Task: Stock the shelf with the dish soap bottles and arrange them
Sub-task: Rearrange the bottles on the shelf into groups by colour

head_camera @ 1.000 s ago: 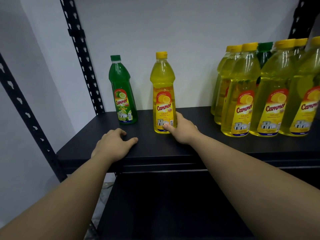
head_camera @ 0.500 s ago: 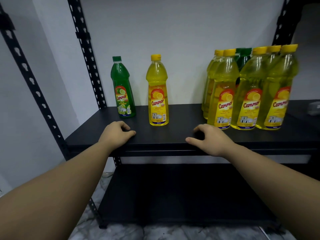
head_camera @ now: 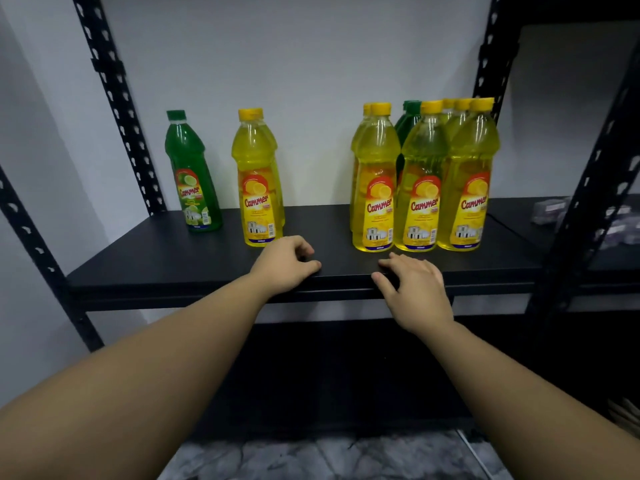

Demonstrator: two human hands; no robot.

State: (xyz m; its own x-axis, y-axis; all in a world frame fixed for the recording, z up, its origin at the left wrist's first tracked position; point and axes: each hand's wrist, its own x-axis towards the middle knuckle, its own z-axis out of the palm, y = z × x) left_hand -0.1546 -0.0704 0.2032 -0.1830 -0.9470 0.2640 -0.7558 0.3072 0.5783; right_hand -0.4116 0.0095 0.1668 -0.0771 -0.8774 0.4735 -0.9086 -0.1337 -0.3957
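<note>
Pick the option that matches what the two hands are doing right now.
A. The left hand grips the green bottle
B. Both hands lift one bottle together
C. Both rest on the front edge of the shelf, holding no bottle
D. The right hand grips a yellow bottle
C: the left hand and right hand lie on the front edge of the shelf, clear of every bottle.
</note>
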